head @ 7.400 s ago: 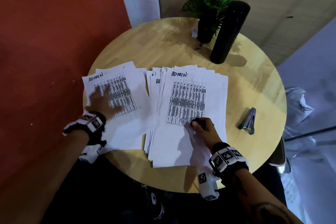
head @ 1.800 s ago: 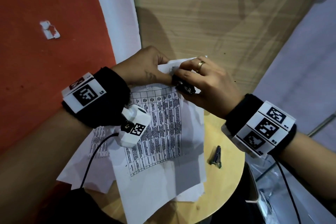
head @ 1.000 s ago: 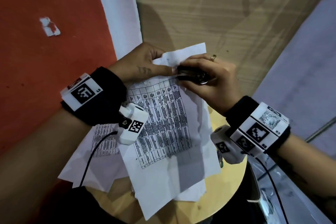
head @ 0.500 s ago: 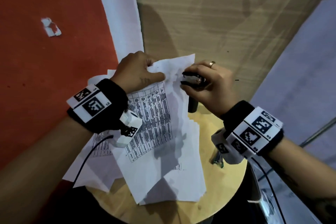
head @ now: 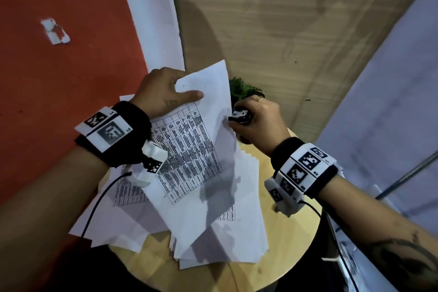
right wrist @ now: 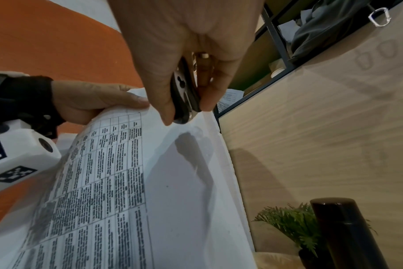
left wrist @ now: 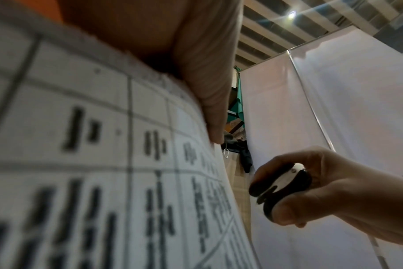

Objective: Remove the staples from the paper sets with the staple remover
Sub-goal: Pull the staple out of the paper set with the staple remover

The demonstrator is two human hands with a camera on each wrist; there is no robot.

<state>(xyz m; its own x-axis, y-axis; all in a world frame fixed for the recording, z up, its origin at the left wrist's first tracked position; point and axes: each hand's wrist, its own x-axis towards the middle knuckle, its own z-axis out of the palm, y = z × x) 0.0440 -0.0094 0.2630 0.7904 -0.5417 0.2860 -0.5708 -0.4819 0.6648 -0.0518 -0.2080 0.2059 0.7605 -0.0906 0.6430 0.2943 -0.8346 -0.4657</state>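
Note:
My left hand pinches the top of a printed paper set and holds it lifted above the table, thumb laid across the front sheet. In the left wrist view the thumb presses on the table-printed sheet. My right hand grips the black and chrome staple remover beside the set's right edge. The remover sits squeezed between thumb and fingers, just above the paper. The same tool shows apart from the sheet's edge.
More paper sets lie spread on the round wooden table. A small plant and a tall black bottle stand at the back. Red floor is to the left, a wood panel wall is ahead.
The staple remover has come off the top corner and moved right and down to the sheet's edge. My left hand has tilted the lifted set, and the pages hang more freely.

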